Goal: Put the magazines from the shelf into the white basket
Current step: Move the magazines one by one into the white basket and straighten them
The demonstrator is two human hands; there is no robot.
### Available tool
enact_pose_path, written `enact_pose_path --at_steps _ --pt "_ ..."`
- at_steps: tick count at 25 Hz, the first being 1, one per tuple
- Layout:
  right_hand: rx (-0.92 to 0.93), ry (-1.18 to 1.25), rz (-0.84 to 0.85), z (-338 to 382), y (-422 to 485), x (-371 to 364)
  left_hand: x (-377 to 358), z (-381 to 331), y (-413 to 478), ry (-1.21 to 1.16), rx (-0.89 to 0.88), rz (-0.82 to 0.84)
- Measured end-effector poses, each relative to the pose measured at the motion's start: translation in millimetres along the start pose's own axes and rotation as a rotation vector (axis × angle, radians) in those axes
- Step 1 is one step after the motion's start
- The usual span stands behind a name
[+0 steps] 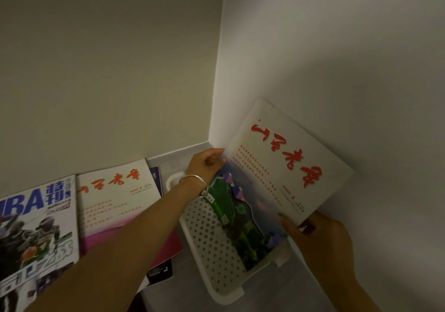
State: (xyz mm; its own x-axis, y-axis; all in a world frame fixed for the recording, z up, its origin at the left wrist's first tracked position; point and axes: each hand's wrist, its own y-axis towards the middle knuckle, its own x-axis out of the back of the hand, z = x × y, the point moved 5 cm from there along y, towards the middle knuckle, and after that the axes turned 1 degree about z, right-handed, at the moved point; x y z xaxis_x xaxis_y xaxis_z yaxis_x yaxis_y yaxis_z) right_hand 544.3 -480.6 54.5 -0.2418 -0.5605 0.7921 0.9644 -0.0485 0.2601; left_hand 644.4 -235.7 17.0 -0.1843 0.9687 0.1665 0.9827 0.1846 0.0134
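Observation:
A white magazine with red calligraphy and a green landscape picture [277,179] stands tilted in the white perforated basket [209,246], leaning towards the right wall. My left hand [207,164], with a silver bangle on the wrist, grips the magazine's far left edge. My right hand [320,237] holds its near lower corner. Left of the basket lie a similar white and pink magazine [115,203], a basketball magazine [36,229] and a dark one [160,273] mostly hidden under the pink one.
The basket sits in the corner of a grey shelf [192,295], close to the back wall [108,70] and the right wall [349,58]. The flat magazines cover the shelf's left side.

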Motion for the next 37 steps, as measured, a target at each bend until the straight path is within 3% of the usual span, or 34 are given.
enact_pose_path --at_steps 6,11,17,21,27,31,34,37 --pt "0.028 -0.086 -0.045 -5 -3 1 4 -4 5 0.333 -0.119 -0.054" --pt "-0.062 0.048 -0.019 -13 -8 1 5 -1 -10 0.150 -0.027 -0.014" --pt "-0.173 0.201 -0.082 -11 -28 20 23 -15 -55 0.088 -0.046 -0.036" --pt "-0.087 0.308 -0.113 25 -52 30 67 -25 -103 0.086 -0.059 -0.056" --pt "0.124 0.466 0.225 145 -92 -31 188 -17 -176 0.136 0.010 -0.199" --pt "0.167 0.621 0.504 223 -139 -89 286 4 -234 0.136 0.087 -0.369" --pt "0.179 0.672 0.639 268 -177 -132 351 36 -280 0.246 0.196 -0.476" --pt "0.227 0.661 0.747 298 -211 -174 397 76 -323 0.417 0.328 -0.466"
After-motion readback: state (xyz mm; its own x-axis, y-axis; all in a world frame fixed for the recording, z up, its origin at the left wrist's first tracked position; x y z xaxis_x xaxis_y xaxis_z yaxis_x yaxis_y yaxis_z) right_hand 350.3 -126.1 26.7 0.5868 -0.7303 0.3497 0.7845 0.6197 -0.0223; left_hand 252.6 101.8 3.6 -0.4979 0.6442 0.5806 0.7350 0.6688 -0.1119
